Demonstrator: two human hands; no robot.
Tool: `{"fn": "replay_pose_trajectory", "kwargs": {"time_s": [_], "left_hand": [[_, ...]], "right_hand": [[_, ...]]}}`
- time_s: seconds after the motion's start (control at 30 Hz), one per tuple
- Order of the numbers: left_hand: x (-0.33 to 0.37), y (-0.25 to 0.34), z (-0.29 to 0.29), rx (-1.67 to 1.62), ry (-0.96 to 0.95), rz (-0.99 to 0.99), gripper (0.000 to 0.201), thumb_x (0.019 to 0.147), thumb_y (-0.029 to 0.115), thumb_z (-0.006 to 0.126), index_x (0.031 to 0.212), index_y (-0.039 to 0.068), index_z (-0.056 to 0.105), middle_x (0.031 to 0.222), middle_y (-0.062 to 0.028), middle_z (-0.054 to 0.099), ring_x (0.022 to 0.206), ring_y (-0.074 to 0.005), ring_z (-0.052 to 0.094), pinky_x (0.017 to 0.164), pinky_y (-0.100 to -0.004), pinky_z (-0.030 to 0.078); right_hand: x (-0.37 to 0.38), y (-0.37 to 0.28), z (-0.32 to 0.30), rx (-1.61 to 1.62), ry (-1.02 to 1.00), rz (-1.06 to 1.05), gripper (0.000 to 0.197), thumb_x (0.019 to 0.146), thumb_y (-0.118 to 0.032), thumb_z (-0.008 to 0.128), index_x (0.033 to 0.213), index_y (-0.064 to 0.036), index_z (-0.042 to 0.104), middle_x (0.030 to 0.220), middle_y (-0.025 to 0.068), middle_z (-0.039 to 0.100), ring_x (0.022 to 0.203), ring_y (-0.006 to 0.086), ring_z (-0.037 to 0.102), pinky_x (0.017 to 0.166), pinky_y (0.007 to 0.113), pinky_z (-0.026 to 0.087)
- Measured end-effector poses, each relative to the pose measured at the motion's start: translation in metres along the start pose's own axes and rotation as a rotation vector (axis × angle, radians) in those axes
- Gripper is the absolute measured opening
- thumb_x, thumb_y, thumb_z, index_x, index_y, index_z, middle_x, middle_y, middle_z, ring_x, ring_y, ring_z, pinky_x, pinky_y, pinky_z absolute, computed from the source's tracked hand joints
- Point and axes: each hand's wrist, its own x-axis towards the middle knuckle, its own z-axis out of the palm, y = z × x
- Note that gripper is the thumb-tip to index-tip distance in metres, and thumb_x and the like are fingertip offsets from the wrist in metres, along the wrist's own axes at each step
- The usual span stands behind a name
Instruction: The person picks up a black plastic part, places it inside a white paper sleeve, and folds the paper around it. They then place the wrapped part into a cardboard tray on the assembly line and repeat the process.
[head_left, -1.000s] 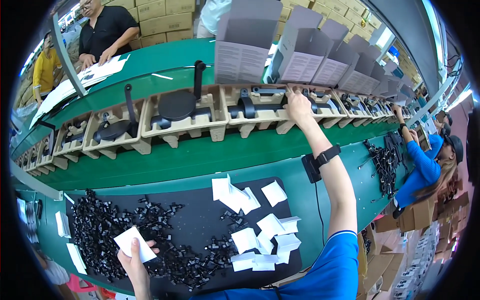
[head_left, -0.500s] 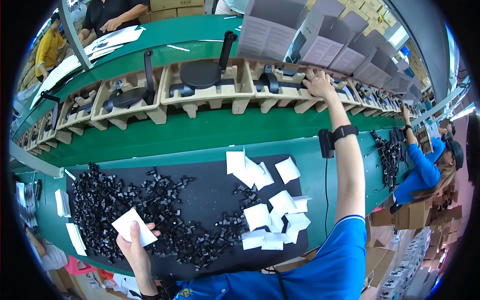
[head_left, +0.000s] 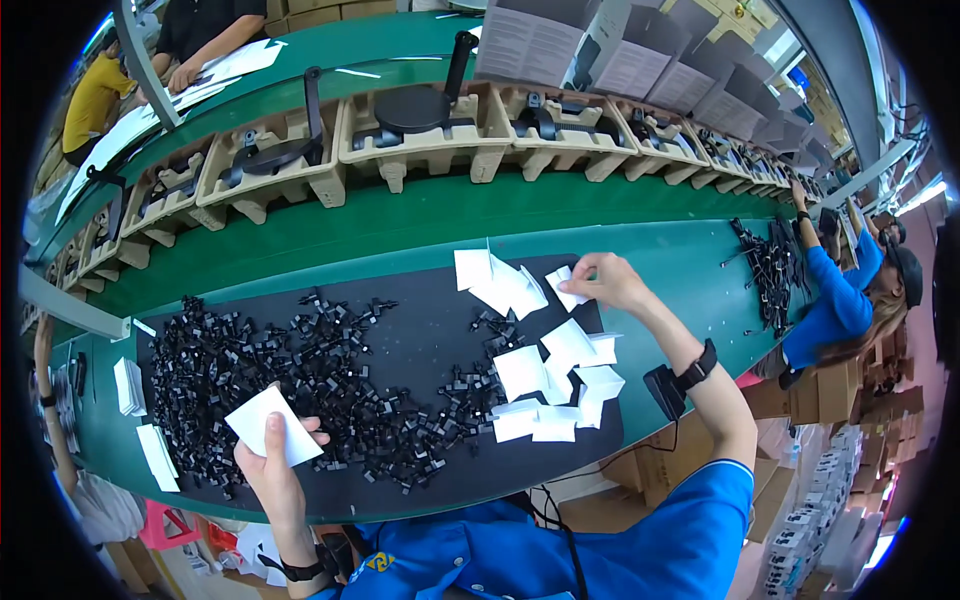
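Observation:
My left hand (head_left: 274,480) grips a white square folded leaflet (head_left: 268,420), thumb on top, above the left part of a heap of small black plastic parts (head_left: 225,370). I cannot tell whether it is one leaflet or a stack. At the right of the black mat (head_left: 420,325), my right hand (head_left: 615,283) pinches another white leaflet (head_left: 565,289) at its edge. Several folded white leaflets (head_left: 520,372) lie loosely beside and below that hand. More stand opened out to its left. Thinner clusters of the black parts reach toward these leaflets.
Beyond the table runs a row of brown pulp trays (head_left: 430,158) holding black parts, with grey printed boxes (head_left: 530,45) behind. White leaflet stacks (head_left: 128,386) sit at the left edge. Black cables (head_left: 765,275) lie at the right, near a co-worker in blue (head_left: 845,300).
My right hand has come back from a pulp tray to the mat and taken hold of a leaflet at the right. My left hand keeps its leaflet, almost unmoved.

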Motion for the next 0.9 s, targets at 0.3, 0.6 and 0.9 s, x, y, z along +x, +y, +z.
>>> {"fn": "replay_pose_trajectory", "kwargs": {"time_s": [0.3,0.6,0.9], "left_hand": [[-0.002,-0.001,-0.011,-0.036,-0.006,0.019,0.037,0.093,0.023,0.052,0.116,-0.006,0.051,0.078,-0.0202,0.065,0.058,-0.0226,0.064,0.056,-0.0289,0.053],[0.019,0.003,-0.029,0.005,0.132,-0.02,0.038,0.093,0.025,0.053,0.116,-0.004,0.05,0.074,-0.0153,0.064,0.055,-0.0193,0.062,0.052,-0.0263,0.05],[0.03,0.001,-0.024,0.049,0.165,-0.01,0.037,0.093,0.025,0.052,0.115,-0.004,0.05,0.074,-0.0152,0.064,0.053,-0.0191,0.061,0.051,-0.0268,0.051]], "right_hand": [[-0.004,-0.014,0.012,-0.065,0.007,-0.032,0.026,0.074,-0.032,0.074,0.077,-0.0069,0.067,0.074,0.009,0.065,0.057,0.0157,0.06,0.046,0.029,0.048],[0.105,-0.016,-0.121,-0.205,0.98,-0.339,0.023,0.073,-0.02,0.072,0.094,-0.0087,0.069,0.079,0.009,0.068,0.068,0.0213,0.065,0.059,0.032,0.05],[0.181,0.003,-0.111,-0.307,1.029,-0.015,0.022,0.066,-0.026,0.076,0.083,-0.0127,0.071,0.078,0.0099,0.067,0.074,0.0288,0.065,0.068,0.038,0.049]]}}
